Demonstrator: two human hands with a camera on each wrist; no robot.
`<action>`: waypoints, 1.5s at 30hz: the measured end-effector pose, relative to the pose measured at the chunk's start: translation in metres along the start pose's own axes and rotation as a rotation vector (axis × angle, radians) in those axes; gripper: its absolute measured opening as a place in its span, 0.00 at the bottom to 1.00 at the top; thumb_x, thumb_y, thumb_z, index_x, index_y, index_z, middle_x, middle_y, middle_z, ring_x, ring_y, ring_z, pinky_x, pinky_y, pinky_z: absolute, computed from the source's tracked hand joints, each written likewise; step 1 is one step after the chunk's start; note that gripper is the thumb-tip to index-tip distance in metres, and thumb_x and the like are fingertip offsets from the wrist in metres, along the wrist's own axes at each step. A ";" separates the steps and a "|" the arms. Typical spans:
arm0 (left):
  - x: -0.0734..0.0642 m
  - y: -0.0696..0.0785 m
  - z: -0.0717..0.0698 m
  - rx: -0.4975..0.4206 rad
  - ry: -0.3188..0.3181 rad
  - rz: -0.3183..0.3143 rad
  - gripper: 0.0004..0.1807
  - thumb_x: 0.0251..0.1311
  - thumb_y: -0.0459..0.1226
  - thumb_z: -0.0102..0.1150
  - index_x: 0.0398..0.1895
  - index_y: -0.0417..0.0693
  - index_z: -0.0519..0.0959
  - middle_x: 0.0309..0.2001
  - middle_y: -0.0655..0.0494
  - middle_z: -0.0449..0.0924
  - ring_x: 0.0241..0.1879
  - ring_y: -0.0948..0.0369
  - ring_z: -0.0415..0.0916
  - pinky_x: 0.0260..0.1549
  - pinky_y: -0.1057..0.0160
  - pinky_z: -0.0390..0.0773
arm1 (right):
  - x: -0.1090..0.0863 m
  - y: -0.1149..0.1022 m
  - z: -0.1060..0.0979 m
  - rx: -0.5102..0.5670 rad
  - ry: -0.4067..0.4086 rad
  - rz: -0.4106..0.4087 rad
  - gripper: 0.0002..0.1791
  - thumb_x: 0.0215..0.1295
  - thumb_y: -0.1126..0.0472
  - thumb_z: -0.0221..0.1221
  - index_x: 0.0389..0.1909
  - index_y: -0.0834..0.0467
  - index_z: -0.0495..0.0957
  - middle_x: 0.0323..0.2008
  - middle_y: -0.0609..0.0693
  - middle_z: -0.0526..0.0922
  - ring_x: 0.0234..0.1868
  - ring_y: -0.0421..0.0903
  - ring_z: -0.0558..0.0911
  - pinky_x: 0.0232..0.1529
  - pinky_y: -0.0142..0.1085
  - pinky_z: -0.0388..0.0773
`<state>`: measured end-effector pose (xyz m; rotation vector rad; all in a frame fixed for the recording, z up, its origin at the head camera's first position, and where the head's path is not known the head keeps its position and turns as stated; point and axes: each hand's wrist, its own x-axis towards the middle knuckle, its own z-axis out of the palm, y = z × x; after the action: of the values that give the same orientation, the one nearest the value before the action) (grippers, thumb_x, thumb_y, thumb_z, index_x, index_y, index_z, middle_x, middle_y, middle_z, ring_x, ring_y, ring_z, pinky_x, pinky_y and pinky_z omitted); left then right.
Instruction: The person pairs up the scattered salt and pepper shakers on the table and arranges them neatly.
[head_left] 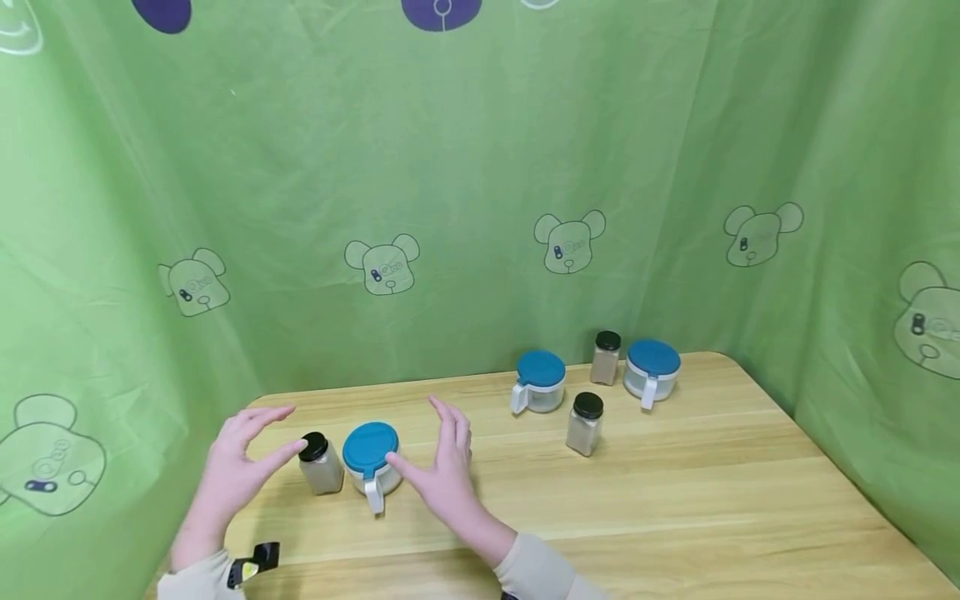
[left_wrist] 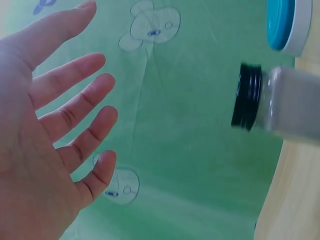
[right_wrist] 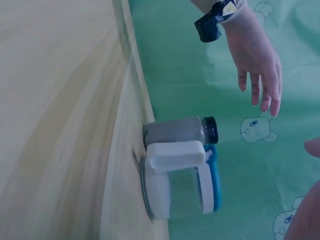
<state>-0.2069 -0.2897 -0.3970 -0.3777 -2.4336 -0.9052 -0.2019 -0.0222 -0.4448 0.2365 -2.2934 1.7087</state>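
On the pale wooden table's left, an upright, square, black-capped clear jar stands nearer the left hand, a round, blue-lidded clear pot nearer the right hand, both hands wide-spread, empty.

Head view looks forward-down — closer, sideways wrist views share its curtain.

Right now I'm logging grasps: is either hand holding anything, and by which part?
Nothing is held: the left hand is spread, apart from the nearby black-capped jar, and the right hand is apart from the nearby blue-lidded pot.
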 end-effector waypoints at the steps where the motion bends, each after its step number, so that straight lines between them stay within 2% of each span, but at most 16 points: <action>1: 0.000 0.001 0.002 0.004 0.007 0.019 0.25 0.49 0.36 0.73 0.53 0.43 0.80 0.50 0.45 0.79 0.52 0.59 0.65 0.51 0.52 0.63 | -0.001 0.001 -0.003 -0.005 -0.005 -0.008 0.50 0.52 0.44 0.70 0.73 0.44 0.53 0.72 0.54 0.51 0.72 0.58 0.56 0.67 0.65 0.56; 6: 0.003 0.006 0.014 0.022 0.004 0.106 0.24 0.48 0.35 0.74 0.52 0.43 0.81 0.49 0.47 0.80 0.51 0.57 0.69 0.50 0.59 0.63 | -0.002 0.005 -0.019 -0.007 -0.026 -0.028 0.49 0.53 0.45 0.70 0.73 0.44 0.55 0.71 0.56 0.52 0.72 0.59 0.57 0.67 0.65 0.57; 12: 0.004 0.015 0.027 0.027 -0.038 0.146 0.25 0.46 0.37 0.75 0.51 0.46 0.82 0.50 0.48 0.81 0.52 0.50 0.72 0.51 0.50 0.64 | -0.002 0.003 -0.038 0.001 -0.045 -0.042 0.48 0.53 0.48 0.70 0.72 0.45 0.56 0.70 0.55 0.53 0.73 0.58 0.56 0.68 0.63 0.57; 20: 0.004 0.029 0.038 0.028 -0.082 0.185 0.26 0.45 0.41 0.76 0.51 0.48 0.82 0.50 0.51 0.81 0.52 0.50 0.72 0.53 0.46 0.66 | -0.002 0.011 -0.068 -0.027 -0.057 -0.070 0.48 0.53 0.48 0.71 0.73 0.44 0.55 0.71 0.56 0.53 0.73 0.58 0.57 0.68 0.64 0.57; 27: 0.004 0.037 0.047 0.044 -0.119 0.202 0.27 0.45 0.44 0.76 0.51 0.50 0.82 0.50 0.53 0.82 0.53 0.52 0.73 0.52 0.45 0.68 | -0.003 0.022 -0.096 -0.109 -0.065 -0.090 0.49 0.54 0.47 0.70 0.73 0.45 0.55 0.71 0.55 0.54 0.73 0.59 0.58 0.67 0.65 0.58; 35: 0.002 0.049 0.066 0.053 -0.182 0.216 0.25 0.47 0.46 0.75 0.51 0.56 0.82 0.50 0.58 0.81 0.53 0.55 0.72 0.52 0.47 0.68 | -0.004 0.029 -0.126 -0.209 -0.049 -0.124 0.49 0.54 0.49 0.71 0.73 0.45 0.55 0.71 0.57 0.55 0.70 0.59 0.61 0.64 0.65 0.62; 41: 0.000 0.055 0.079 0.060 -0.204 0.240 0.24 0.47 0.47 0.74 0.51 0.57 0.83 0.50 0.60 0.80 0.53 0.57 0.72 0.50 0.48 0.70 | -0.002 0.031 -0.151 -0.337 -0.051 -0.151 0.48 0.53 0.49 0.70 0.73 0.47 0.56 0.71 0.58 0.55 0.70 0.60 0.60 0.61 0.68 0.63; 45: -0.001 0.058 0.086 0.063 -0.219 0.265 0.24 0.48 0.48 0.74 0.51 0.59 0.83 0.50 0.61 0.80 0.53 0.59 0.72 0.51 0.49 0.70 | 0.001 0.032 -0.168 -0.436 -0.068 -0.199 0.47 0.54 0.50 0.71 0.73 0.49 0.58 0.70 0.59 0.58 0.69 0.60 0.59 0.60 0.66 0.66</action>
<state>-0.2131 -0.1890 -0.4226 -0.7917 -2.5198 -0.7014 -0.1924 0.1478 -0.4290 0.4177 -2.5212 1.0900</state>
